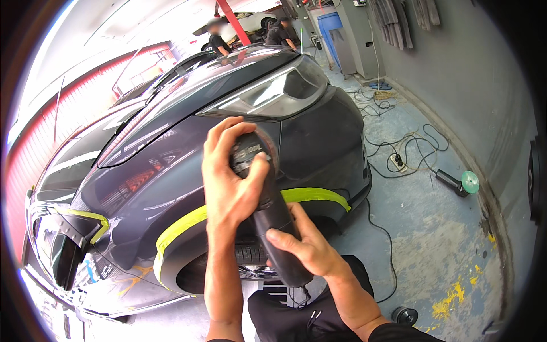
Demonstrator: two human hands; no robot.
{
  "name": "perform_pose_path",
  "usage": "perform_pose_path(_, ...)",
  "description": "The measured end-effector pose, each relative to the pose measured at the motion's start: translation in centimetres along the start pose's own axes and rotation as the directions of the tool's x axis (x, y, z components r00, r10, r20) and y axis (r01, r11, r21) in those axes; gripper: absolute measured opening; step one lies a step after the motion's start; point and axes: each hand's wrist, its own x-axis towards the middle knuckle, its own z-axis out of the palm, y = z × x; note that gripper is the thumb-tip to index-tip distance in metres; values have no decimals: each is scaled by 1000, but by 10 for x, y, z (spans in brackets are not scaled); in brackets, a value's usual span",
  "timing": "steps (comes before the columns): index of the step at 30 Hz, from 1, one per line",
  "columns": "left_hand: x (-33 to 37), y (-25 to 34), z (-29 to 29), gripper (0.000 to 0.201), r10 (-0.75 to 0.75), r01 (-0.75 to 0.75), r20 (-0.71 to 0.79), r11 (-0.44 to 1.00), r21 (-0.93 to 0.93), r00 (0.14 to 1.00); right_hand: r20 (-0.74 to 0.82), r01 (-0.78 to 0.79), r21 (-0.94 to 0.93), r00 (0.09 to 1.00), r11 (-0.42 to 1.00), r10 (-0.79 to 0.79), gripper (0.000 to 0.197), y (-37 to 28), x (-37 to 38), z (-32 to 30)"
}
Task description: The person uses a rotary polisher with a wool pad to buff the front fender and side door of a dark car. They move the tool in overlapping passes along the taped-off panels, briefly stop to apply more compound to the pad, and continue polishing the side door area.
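A black power polisher (pixel 276 219) slants across the middle of the view, its cord leaving the lower end. My left hand (pixel 228 176) is closed round its head, fingers over the top and thumb on the near side. Lower down, my right hand (pixel 307 242) wraps the polisher's body. The head is in front of the dark grey car's fender (pixel 165 165), below the headlight (pixel 273 94). Its working face is mostly hidden, so I cannot tell whether it touches the paint. Yellow-green masking tape (pixel 181 226) follows the wheel arch above the tyre (pixel 249 252).
On the floor to the right lie tangled black cords (pixel 419 139), a power socket block (pixel 397 162) and another tool with a green disc (pixel 470 182). A round black object (pixel 404 315) sits near my right arm. Two people (pixel 218 43) are beyond the car. A grey wall (pixel 467 74) bounds the right.
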Motion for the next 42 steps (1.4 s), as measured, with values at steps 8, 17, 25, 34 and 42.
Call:
perform_pose_path(8, 1, 11, 32, 44, 4, -4, 20, 1000, 1, 1000, -69, -57, 84, 996, 995, 62, 67, -13, -9, -11)
perform_pose_path(17, -28, -2, -58, 46, -53, 53, -85, 999, 8, 995, 80, -19, -89, 996, 996, 26, 63, 9, -3, 44)
perform_pose_path(25, -50, -15, -103, 52, -161, 168, -213, 986, 14, 964, 180, 48, -159, 984, 986, -19, 72, 31, 15, 69)
perform_pose_path(34, -23, -2, -4, 46, 19, -10, -117, 997, 81, 993, -4, -46, 87, 999, 995, 46, 61, 9, -6, 4)
perform_pose_path(42, -5, 7, 63, 43, 60, -58, -123, 998, 17, 991, -74, -15, 55, 997, 998, 19, 68, 6, -9, -47)
